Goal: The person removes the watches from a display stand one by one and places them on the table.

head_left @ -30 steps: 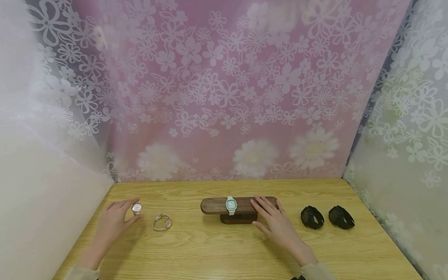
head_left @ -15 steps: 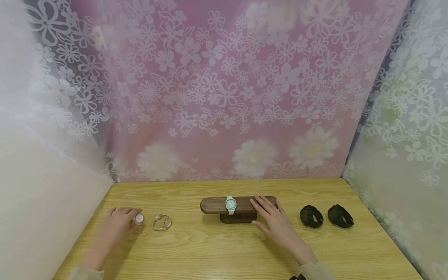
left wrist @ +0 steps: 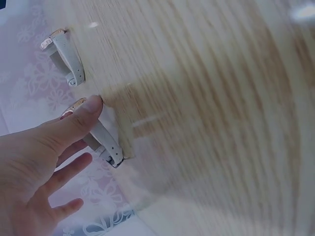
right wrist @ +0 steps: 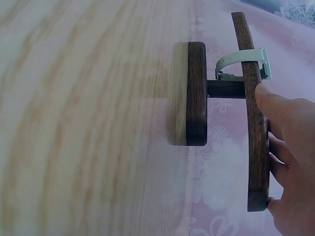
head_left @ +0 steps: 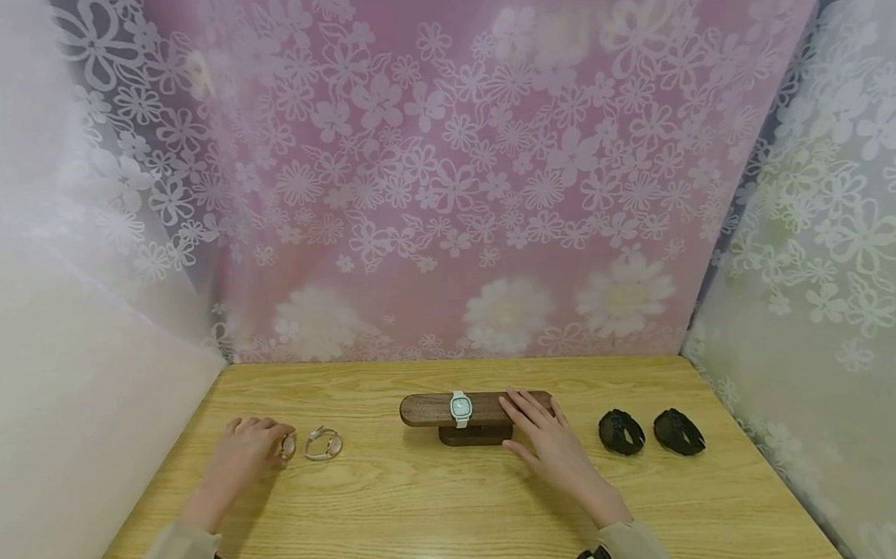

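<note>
My left hand (head_left: 241, 457) pinches a small wristwatch (head_left: 288, 447) with a pale strap by its case. In the left wrist view the thumb lies on the case, and the pale strap (left wrist: 107, 137) hangs down to the table in a loop. Right beside it stands a similar looped watch (head_left: 324, 444). My right hand (head_left: 553, 450) rests with fairly straight fingers on the bar of a dark wooden watch stand (head_left: 422, 411). A mint-green watch (head_left: 461, 406) is strapped round that bar, left of the hand. The right wrist view shows its buckle under the bar (right wrist: 257, 142).
Two black looped watches (head_left: 621, 432) stand on the table right of my right hand. The wooden table (head_left: 398, 515) is bordered by a pink floral curtain (head_left: 414, 189) at the back, with pale sheets along the left and right sides.
My left hand has lowered the pale-strapped watch and brought it right, closer to the other one; its dial has turned from facing up to edge-on. The right hand stays on the stand.
</note>
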A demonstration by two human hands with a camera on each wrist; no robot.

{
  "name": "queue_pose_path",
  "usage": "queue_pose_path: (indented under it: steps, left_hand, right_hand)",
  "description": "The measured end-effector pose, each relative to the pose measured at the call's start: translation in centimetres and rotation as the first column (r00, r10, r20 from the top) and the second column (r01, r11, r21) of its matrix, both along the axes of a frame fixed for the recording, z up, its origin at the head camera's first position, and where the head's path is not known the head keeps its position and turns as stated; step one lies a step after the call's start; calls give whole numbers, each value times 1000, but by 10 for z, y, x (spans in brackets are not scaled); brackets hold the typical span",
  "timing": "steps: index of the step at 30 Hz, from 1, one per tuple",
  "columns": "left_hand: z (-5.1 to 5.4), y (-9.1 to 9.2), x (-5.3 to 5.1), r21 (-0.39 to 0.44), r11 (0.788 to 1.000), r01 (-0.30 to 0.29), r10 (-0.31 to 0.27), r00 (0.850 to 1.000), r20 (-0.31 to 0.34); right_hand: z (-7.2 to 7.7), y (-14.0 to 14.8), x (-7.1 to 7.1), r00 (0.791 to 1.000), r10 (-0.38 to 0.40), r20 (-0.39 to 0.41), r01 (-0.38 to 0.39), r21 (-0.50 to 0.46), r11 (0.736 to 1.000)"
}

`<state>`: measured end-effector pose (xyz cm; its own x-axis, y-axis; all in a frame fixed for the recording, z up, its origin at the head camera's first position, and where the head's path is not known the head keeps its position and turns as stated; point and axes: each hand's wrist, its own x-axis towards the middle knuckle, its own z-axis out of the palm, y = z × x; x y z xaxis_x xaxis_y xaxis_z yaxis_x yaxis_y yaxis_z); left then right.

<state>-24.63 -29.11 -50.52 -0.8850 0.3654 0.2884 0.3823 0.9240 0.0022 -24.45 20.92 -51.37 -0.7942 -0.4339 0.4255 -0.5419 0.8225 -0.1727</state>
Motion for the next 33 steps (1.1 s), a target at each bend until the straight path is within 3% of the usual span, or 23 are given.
queue_pose_path:
  steps: [14,27,33]
  left_hand:
    - [1,2,-5,6,1000,18,-18,997,81]
    - [3,0,-6,10,1000,16,-17,995,101]
    - [7,0,-3,17,999,50,-52,995,88]
  right_hand:
    - [0,0,-1,1000,-1,4,0,11,1000]
    - [1,-1,0,1000,12,-12,-12,-25,1000]
    - [1,-2,0,1000,6,-4,-6,-20,1000]
